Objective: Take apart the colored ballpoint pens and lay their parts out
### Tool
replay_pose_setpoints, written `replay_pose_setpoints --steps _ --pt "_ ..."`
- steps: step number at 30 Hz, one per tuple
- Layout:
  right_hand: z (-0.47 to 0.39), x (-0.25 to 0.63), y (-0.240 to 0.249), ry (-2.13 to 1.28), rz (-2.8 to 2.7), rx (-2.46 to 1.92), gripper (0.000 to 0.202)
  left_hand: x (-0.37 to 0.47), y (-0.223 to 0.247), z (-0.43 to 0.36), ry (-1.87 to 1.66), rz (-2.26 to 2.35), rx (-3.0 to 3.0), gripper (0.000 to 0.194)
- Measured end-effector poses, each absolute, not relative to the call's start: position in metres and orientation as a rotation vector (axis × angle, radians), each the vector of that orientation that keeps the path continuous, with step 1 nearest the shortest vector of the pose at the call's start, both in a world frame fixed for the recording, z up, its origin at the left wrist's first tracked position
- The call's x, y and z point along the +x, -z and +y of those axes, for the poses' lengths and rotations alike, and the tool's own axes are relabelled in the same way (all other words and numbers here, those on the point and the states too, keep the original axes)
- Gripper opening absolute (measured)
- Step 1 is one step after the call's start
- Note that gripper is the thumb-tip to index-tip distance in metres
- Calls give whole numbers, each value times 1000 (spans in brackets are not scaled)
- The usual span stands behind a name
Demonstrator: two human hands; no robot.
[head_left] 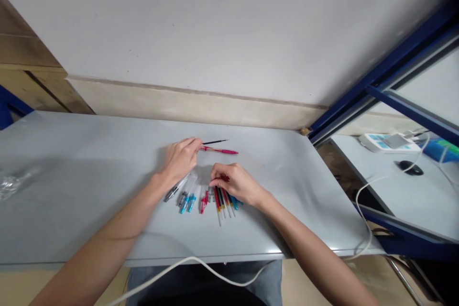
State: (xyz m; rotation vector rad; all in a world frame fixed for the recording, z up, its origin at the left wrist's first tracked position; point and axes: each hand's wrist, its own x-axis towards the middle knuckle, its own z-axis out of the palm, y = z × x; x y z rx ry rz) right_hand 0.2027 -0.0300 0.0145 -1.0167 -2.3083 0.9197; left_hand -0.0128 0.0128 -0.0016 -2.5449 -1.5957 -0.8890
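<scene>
My left hand (182, 157) is closed, its fingertips at the near end of a dark pen refill (215, 142). Just below it, a red pen (225, 151) also runs out from under those fingers. My right hand (238, 184) is pinched, with a small red pen part (225, 178) showing between its curled fingers. Beneath the right hand lies a fan of pen refills (222, 201) with red and dark ink, partly covered. Between my hands are clear pen barrels with blue grips (188, 203), a red grip (204, 202) and a black grip (171, 193).
The grey table (89, 191) meets a wall behind. A crumpled clear plastic bag (10, 186) lies at the left. A blue metal frame (405, 105) borders the right side; beyond it are a black mouse (411, 168) and a white device (389, 142). A white cable (193, 259) crosses in front.
</scene>
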Motion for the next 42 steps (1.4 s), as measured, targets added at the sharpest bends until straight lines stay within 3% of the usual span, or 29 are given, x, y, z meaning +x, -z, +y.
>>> replay_pose_setpoints --steps 8,18,25,29,37,40,42 --pt "-27 207 -16 -1141 -2207 -953 19 -12 0 11 919 -1613 -2579 24" --pt "-26 206 -18 -964 -2356 -935 4 -13 1 12 908 -1613 -2569 22" --pt "-2 263 -28 -562 -2270 -1562 22 -14 3 13 897 -1594 -2559 24" --pt "-6 278 -29 -463 -2354 -1827 18 -12 3 12 900 -1581 -2575 24" --pt "-23 260 -40 -618 -2442 -1622 21 -10 1 10 887 -1587 -2547 24" --pt "-17 257 -38 -631 -2172 -1617 21 -7 1 7 1001 -1562 -2573 25" --pt "-12 251 -31 -828 -1898 -1502 22 -4 2 4 1098 -1497 -2634 26"
